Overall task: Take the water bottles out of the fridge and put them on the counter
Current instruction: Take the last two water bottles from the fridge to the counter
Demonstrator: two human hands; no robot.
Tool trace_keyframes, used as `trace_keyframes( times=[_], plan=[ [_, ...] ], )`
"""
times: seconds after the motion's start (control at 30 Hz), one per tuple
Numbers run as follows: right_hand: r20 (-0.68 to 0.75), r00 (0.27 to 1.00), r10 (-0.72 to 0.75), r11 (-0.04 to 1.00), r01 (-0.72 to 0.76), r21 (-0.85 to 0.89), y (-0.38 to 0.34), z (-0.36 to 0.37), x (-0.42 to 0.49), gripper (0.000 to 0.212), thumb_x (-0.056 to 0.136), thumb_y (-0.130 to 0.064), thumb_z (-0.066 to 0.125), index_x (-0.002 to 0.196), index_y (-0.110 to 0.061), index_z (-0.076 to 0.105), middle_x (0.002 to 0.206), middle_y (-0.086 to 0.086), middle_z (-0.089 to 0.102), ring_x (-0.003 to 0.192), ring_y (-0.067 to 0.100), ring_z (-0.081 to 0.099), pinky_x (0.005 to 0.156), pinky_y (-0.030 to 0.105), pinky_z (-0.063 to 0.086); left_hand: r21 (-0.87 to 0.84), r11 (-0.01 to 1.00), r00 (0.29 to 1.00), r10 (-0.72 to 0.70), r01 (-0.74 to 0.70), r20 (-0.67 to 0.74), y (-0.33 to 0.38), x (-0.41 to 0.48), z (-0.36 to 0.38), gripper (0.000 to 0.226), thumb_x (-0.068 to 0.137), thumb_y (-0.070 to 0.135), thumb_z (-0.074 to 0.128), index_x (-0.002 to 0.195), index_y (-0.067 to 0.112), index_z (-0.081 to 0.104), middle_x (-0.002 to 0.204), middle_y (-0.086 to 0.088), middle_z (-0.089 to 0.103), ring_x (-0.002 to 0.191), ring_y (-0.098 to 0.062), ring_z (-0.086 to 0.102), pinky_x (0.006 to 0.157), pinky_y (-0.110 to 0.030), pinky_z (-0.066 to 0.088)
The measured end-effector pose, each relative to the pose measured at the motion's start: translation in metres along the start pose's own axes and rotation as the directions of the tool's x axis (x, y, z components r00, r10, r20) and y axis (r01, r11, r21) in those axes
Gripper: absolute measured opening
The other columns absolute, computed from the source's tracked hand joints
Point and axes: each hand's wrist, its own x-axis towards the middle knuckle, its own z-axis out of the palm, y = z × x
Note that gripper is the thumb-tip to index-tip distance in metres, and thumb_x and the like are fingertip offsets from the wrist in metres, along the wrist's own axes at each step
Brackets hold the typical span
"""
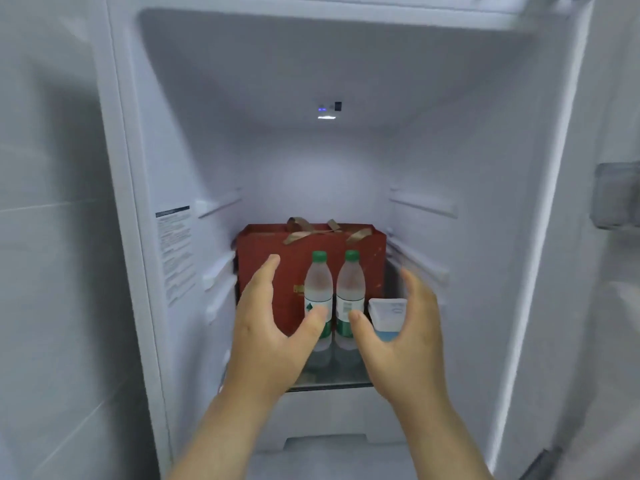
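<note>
Two clear water bottles with green caps stand side by side on a glass shelf point(332, 382) inside the open fridge: the left bottle point(318, 285) and the right bottle point(350, 285). My left hand point(273, 337) is open just left of the left bottle, thumb near its label. My right hand point(398, 337) is open to the right of the right bottle, thumb tip close to its lower part. Neither hand grips a bottle. The counter is out of view.
A red gift box point(273, 258) with tan ribbon handles stands behind the bottles. A small white and blue carton point(386, 315) sits right of them, in front of my right palm. White fridge walls with shelf rails close both sides; a door bin point(616, 199) shows at right.
</note>
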Motion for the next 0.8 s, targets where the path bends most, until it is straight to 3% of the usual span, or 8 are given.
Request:
trace_keyframes(
  times=[0.07,0.13,0.27,0.37,0.47,0.53,0.6,0.8],
  plan=[
    [-0.011,0.997,0.08,0.995,-0.081,-0.051,0.028,0.029,0.014,0.081,0.074,-0.048,0.078,0.141,-0.034,0.034,0.134,-0.019,0.043,0.117,0.0,0.042,0.089,0.013,0.035,0.001,1.0,1.0,-0.024,0.024,0.018,-0.031,0.02,0.023,0.088,0.073,0.065,0.056,0.151,0.035,0.029,0.147,0.023,0.033,0.136,0.005,0.03,0.102,-0.013,0.024],
    [-0.018,0.986,0.164,0.982,-0.165,-0.095,0.057,0.057,0.03,0.084,0.075,-0.049,0.078,0.142,-0.036,0.03,0.131,-0.02,0.041,0.116,-0.002,0.037,0.087,0.01,0.03,-0.01,0.997,0.996,-0.076,0.077,0.051,-0.065,0.041,0.047,0.089,0.073,0.068,0.056,0.151,0.036,0.027,0.148,0.022,0.033,0.136,0.002,0.029,0.103,-0.016,0.024],
    [0.071,0.925,0.374,0.915,-0.356,-0.19,0.103,0.104,0.067,0.093,0.076,-0.054,0.073,0.15,-0.029,0.022,0.155,-0.005,0.035,0.138,0.015,0.037,0.108,0.037,0.039,0.007,0.968,0.96,-0.251,0.252,0.128,-0.129,0.071,0.09,0.096,0.073,0.061,0.065,0.154,0.028,0.025,0.159,0.004,0.033,0.144,-0.014,0.03,0.109,-0.03,0.028],
    [0.142,0.888,0.437,0.861,-0.367,-0.352,0.125,0.126,0.092,0.09,0.073,-0.053,0.072,0.147,-0.023,0.03,0.149,0.002,0.045,0.132,0.025,0.047,0.104,0.046,0.044,0.041,0.93,0.92,-0.367,0.365,0.137,-0.163,0.08,0.113,0.094,0.075,0.055,0.073,0.153,0.026,0.03,0.156,0.001,0.04,0.141,-0.018,0.037,0.111,-0.039,0.036],
    [0.128,0.88,0.457,0.813,-0.355,-0.461,0.139,0.136,0.105,0.072,0.066,-0.054,0.071,0.125,-0.021,0.045,0.12,0.001,0.066,0.111,0.027,0.061,0.095,0.048,0.048,0.034,0.902,0.89,-0.43,0.43,0.152,-0.182,0.08,0.126,0.083,0.068,0.055,0.077,0.14,0.028,0.047,0.139,0.005,0.058,0.125,-0.016,0.055,0.098,-0.042,0.05],
    [0.106,0.872,0.478,0.778,-0.365,-0.512,0.145,0.141,0.109,0.061,0.066,-0.054,0.071,0.111,-0.021,0.045,0.106,0.001,0.07,0.102,0.028,0.064,0.093,0.047,0.048,0.043,0.889,0.877,-0.456,0.455,0.152,-0.191,0.075,0.131,0.051,0.065,0.054,0.079,0.109,0.041,0.057,0.113,0.011,0.069,0.098,-0.008,0.065,0.078,-0.038,0.057],
    [0.087,0.872,0.482,0.766,-0.371,-0.525,0.148,0.145,0.111,0.056,0.066,-0.053,0.071,0.102,-0.022,0.042,0.099,0.002,0.071,0.098,0.03,0.065,0.088,0.046,0.05,0.063,0.878,0.866,-0.478,0.474,0.144,-0.198,0.073,0.135,0.036,0.062,0.054,0.079,0.086,0.044,0.054,0.091,0.016,0.068,0.08,-0.003,0.064,0.068,-0.037,0.058],
    [0.043,0.871,0.49,0.804,-0.432,-0.409,0.146,0.145,0.107,0.051,0.062,-0.041,0.073,0.1,-0.027,0.041,0.088,-0.006,0.065,0.086,0.025,0.063,0.072,0.039,0.055,0.095,0.867,0.851,-0.498,0.488,0.167,-0.199,0.079,0.138,0.036,0.058,0.046,0.08,0.084,0.035,0.058,0.08,0.013,0.07,0.074,-0.011,0.067,0.065,-0.04,0.059]
  ],
)
